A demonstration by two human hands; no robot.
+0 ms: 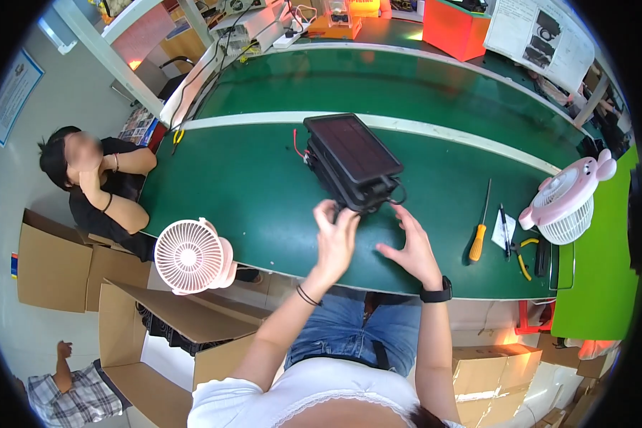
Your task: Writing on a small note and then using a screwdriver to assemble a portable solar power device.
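Note:
A black box-shaped device with a dark, glossy solar panel (353, 146) on top sits tilted over the green table in front of me. A red wire sticks out at its far left, and a black cable loops at its near right corner. My left hand (334, 241) grips the device's near end with bent fingers; the fingertips are partly hidden at its lower edge. Close to the near right corner is my right hand (415, 251), thumb and fingers spread, fingertips by the black cable. Whether they touch it I cannot tell.
On the green table (264, 200) an orange-handled screwdriver (477, 242), a black pen (505, 228) and yellow-handled pliers (526, 260) lie right, beside a pink-and-white fan (569, 196). Another pink fan (189, 257) stands at the left edge. A person (107, 171) leans there; open cardboard boxes (139, 385) stand below.

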